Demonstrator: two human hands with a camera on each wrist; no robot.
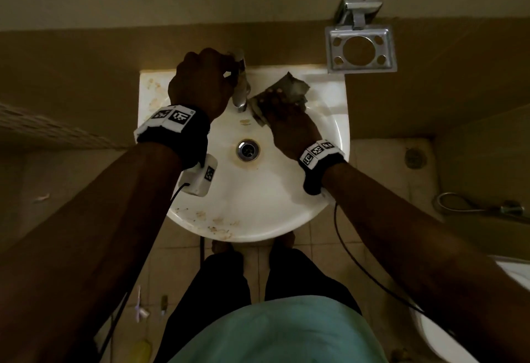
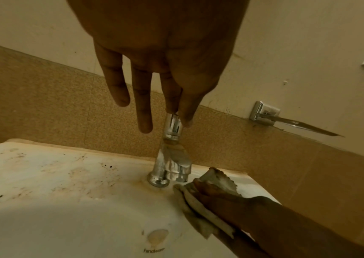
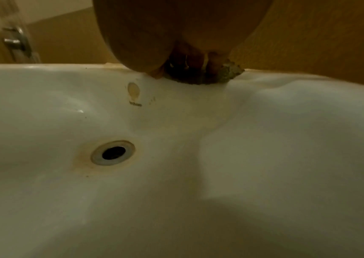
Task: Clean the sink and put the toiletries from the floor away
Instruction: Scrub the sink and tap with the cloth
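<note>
Down on the floor at far left lie a toothbrush (image 1: 139, 304) and a small tube (image 1: 163, 304), well apart from the white sink (image 1: 249, 213). Over the back ledge, the left hand (image 1: 200, 81) sits on the chrome tap (image 2: 172, 153), thumb and forefinger pinching its knob (image 2: 173, 128), the other fingers (image 2: 142, 104) hanging straight. Just beside the spout, the right hand (image 1: 289, 121) lies flat, fingers spread on a grey cloth (image 1: 289, 88) pressed against the stained rim. Drain (image 1: 248, 149) below, between the wrists. On the wall at right hangs a metal holder (image 1: 360, 48)
</note>
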